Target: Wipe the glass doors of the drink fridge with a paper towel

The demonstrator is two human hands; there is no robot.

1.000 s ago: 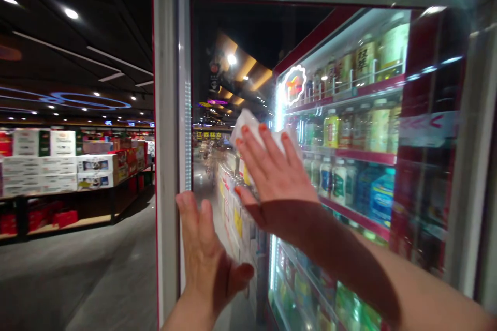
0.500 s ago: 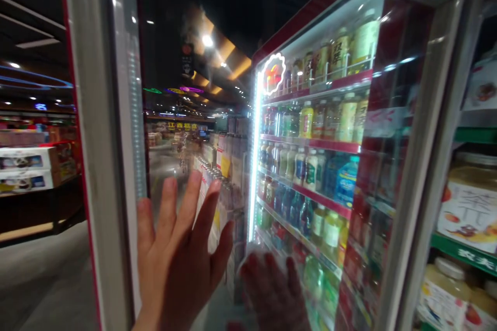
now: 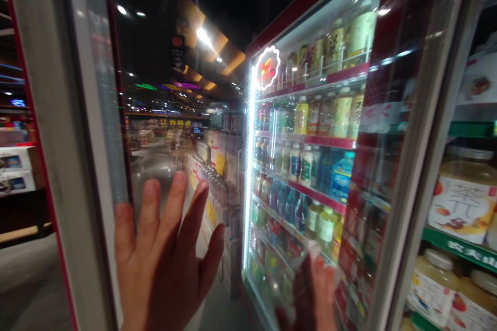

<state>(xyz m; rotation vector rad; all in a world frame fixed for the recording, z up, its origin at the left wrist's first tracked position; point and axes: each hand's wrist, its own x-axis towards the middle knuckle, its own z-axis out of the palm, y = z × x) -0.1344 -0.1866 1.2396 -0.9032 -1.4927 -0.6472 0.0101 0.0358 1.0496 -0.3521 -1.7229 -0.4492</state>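
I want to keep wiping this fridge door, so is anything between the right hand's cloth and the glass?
Nothing visible: the white cloth lies against the glass door under the right hand. The bottles stand behind the glass.

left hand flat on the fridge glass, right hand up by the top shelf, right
No: the right hand is low on the glass door, by the bottom shelves, not up top; the head view shows it. The left hand is as you said.

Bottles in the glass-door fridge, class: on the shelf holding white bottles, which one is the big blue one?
The big blue water bottle, at that shelf's right end; the white bottles stand further left and look smaller.
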